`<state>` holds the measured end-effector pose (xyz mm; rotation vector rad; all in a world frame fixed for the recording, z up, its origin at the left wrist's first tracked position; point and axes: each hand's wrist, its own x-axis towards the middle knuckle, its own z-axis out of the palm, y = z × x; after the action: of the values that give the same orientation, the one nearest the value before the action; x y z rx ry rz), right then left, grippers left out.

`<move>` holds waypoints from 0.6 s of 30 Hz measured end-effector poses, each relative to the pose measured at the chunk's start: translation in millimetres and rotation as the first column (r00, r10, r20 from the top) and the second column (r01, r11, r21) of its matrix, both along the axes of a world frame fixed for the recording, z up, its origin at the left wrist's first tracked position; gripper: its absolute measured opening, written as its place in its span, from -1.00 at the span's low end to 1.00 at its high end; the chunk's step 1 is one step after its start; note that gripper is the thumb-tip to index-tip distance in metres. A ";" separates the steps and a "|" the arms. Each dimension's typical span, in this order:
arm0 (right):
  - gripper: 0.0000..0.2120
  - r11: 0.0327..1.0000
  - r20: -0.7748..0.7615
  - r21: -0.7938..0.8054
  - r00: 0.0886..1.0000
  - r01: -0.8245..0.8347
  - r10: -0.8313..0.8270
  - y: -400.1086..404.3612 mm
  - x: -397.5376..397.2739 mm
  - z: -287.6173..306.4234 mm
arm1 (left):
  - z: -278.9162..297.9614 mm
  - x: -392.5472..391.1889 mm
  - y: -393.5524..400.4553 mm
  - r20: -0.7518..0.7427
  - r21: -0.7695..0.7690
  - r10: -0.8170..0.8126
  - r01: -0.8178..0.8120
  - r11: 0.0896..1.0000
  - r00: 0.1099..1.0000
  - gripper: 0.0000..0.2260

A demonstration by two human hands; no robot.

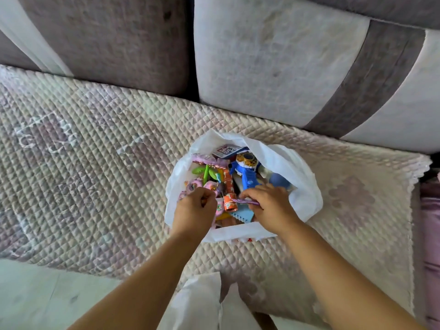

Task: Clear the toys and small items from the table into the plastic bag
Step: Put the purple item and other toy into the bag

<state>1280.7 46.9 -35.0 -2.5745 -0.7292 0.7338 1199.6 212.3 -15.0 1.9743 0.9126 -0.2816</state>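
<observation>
A: Head view, quick. White plastic bag point(302, 184) sits open at centre frame on the quilted cover point(95, 163), cushions point(273, 55) across the top. Bag is stuffed with toys: blue toy point(246, 173) at upper middle of the mouth, green piece point(202, 171) to its left, orange patterned tube point(229, 194) between the hands.

B: Hands?

A: Both over the bag mouth. Left hand point(196, 206) is curled into a fist at the bag's lower left; cannot tell whether it holds something or just the rim. Right hand point(269, 203) has fingers bent down onto a flat purple item point(245, 201), pinching it by the look of it.

B: Step?

A: Packing or settling things into the bag, I'd say. No table in frame, so how much is left to clear is unknown.

B: Next move?

A: Probably let the purple item go inside, then lift both hands out without dragging the thin rim and tipping toys onto the cover.
</observation>
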 end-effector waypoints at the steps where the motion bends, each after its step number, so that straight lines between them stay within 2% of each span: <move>1: -0.72 1.000 -0.010 -0.013 1.000 -0.018 0.018 -5.1 1.9 -6.2 | -4.2 1.8 -5.3 -0.003 -0.003 0.013 -0.013 1.000 1.000 -0.81; 4: -0.67 1.000 -0.026 0.004 1.000 -0.014 0.014 -23.7 5.7 -14.5 | -14.0 5.9 -21.2 0.011 -0.009 0.044 -0.044 0.999 0.999 -0.75; 7: -0.67 0.997 0.050 0.047 0.997 0.057 -0.060 -47.3 2.5 -20.4 | -16.6 6.9 -37.2 0.031 0.019 0.057 -0.057 0.998 0.998 -0.77; 9: -0.68 0.996 0.074 -0.007 0.993 0.094 -0.093 -62.2 -0.6 -20.8 | -16.9 7.7 -47.8 0.070 0.025 0.087 -0.089 0.996 0.994 -0.80; 12: -0.51 0.989 -0.024 -0.142 0.999 -0.042 0.039 -80.2 -4.7 -23.2 | -17.2 9.5 -62.3 0.139 0.010 0.119 -0.121 0.993 0.983 -0.85; 14: -0.62 0.983 -0.025 -0.139 0.993 -0.119 0.117 -87.9 -5.7 -22.9 | -17.7 11.8 -71.9 0.186 -0.006 0.119 -0.120 0.993 0.975 -0.84; 16: -0.78 0.990 0.061 -0.071 0.990 -0.120 0.124 -93.1 -6.5 -18.0 | -17.4 15.4 -80.8 0.224 -0.022 0.109 -0.107 0.994 0.968 -0.81; 18: -0.85 0.996 0.173 -0.021 0.981 -0.081 0.084 -97.9 -8.8 -11.0 | -17.2 18.8 -89.0 0.233 -0.021 0.052 -0.048 0.999 0.971 -0.80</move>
<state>1271.9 -50.9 -46.0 -2.6586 -0.8918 0.5448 1218.4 123.3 -32.2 1.9195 0.8036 -0.0254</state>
